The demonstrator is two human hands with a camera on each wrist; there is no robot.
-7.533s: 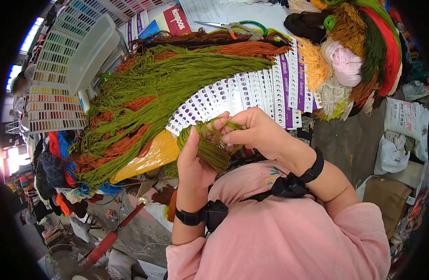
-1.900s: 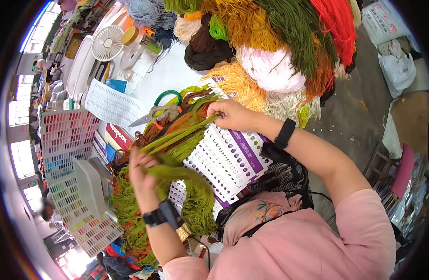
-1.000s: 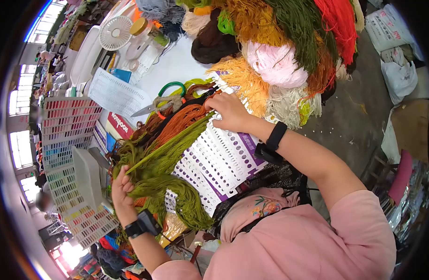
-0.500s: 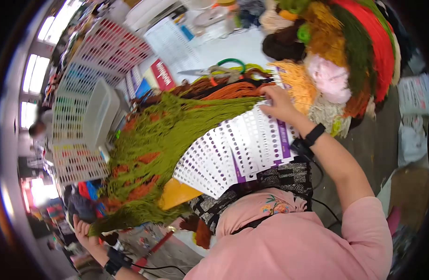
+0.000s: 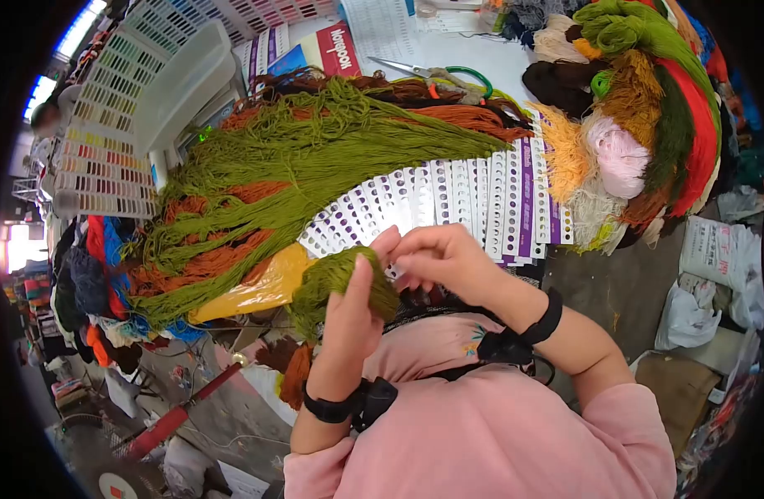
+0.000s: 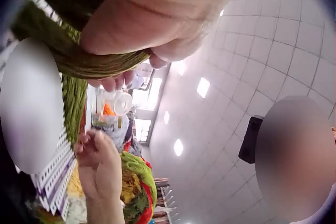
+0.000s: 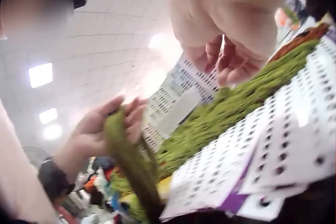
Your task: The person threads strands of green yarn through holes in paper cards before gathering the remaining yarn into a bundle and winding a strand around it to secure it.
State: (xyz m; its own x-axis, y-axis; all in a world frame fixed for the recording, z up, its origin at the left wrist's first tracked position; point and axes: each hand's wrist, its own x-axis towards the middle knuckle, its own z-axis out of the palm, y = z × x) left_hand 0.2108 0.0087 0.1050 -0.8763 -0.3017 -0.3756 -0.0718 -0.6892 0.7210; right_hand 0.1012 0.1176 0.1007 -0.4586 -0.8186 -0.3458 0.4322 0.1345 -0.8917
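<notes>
In front of the chest, my left hand [image 5: 353, 312] grips a folded hank of olive-green yarn [image 5: 322, 287]. The left wrist view shows this yarn [image 6: 79, 64] looped between thumb and fingers. My right hand [image 5: 452, 262] is close beside the left fingertips, its thumb and fingers bent toward each other; I cannot tell whether a strand is between them. Behind both hands, long olive-green strands [image 5: 315, 141] lie spread over rust-orange yarn [image 5: 249, 193]. Their right ends meet a fan of white and purple punched cards [image 5: 419, 195].
Scissors [image 5: 469, 75] with a green handle lie at the back beside a red notebook [image 5: 338, 50]. Piled skeins, among them pink yarn [image 5: 619, 154], stand at the right. A white plastic bin [image 5: 190, 79] and a yellow packet [image 5: 261, 283] are at the left.
My left hand has come from the far lower left to the chest, and the yarn it holds is now folded into a hank. My right hand has left the card ends and joined it.
</notes>
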